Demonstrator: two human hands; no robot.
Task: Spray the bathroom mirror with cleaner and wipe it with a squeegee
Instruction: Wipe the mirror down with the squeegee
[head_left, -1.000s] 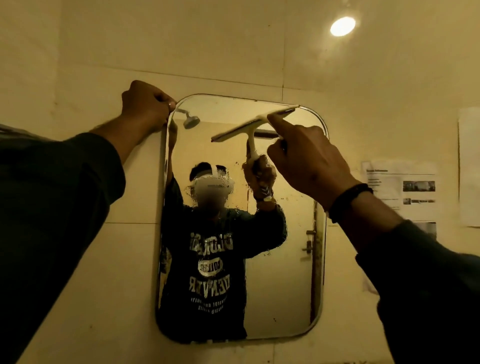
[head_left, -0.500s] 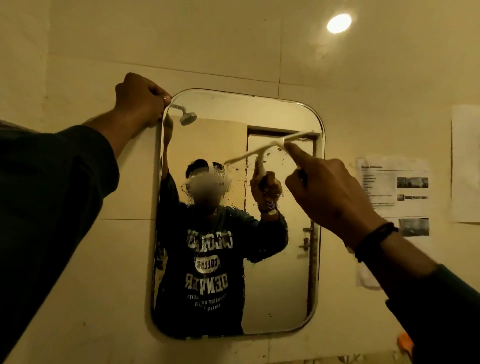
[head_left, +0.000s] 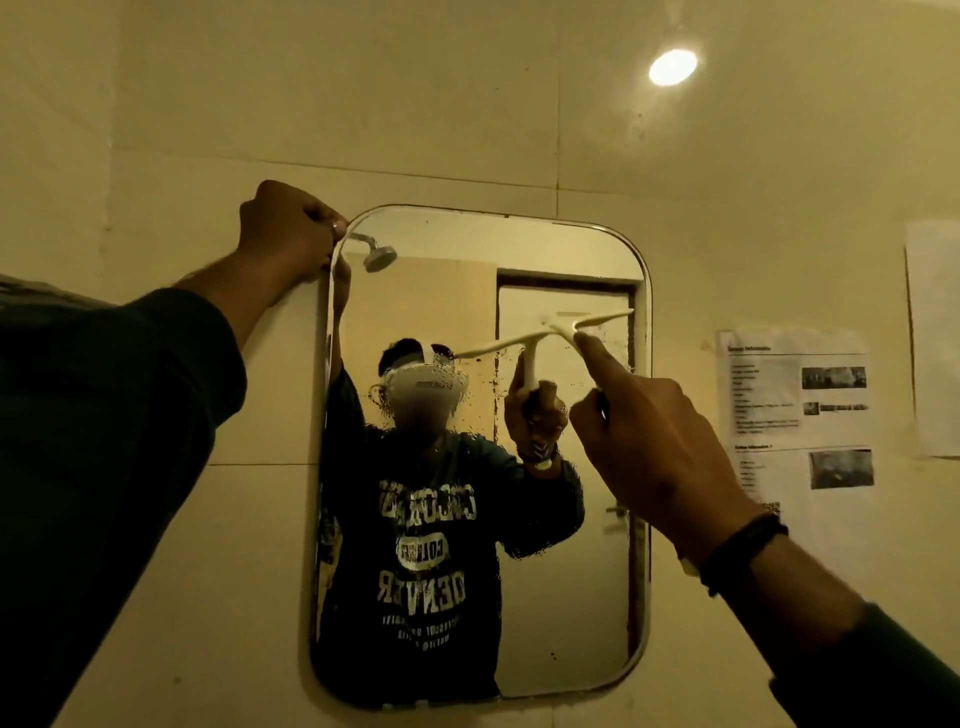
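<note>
The left hand (head_left: 283, 236), in a dark sleeve, is clenched into a closed grip on the upper left corner of the mirror (head_left: 561, 597), its knuckles against the tiled wall (head_left: 208, 545). The mirror is a tall rounded rectangle fixed to that wall. In its glass show a shower head near the upper left corner, a door frame, and the person in a dark printed shirt. Droplets of cleaner cling across the middle band of the glass, below the blade; the glass above it looks clear.

The squeegee (head_left: 524, 340) is pale, its blade lying against the upper right part of the mirror, tilted so its right end sits higher and reaches close to the mirror's right edge. The right hand (head_left: 652, 436), a dark band on its wrist, has its grip closed around the squeegee's handle, with the index finger stretched out along it towards the blade.

Printed paper sheets (head_left: 795, 415) are stuck to the wall right of the mirror. A round ceiling light (head_left: 672, 67) glows at the upper right.
</note>
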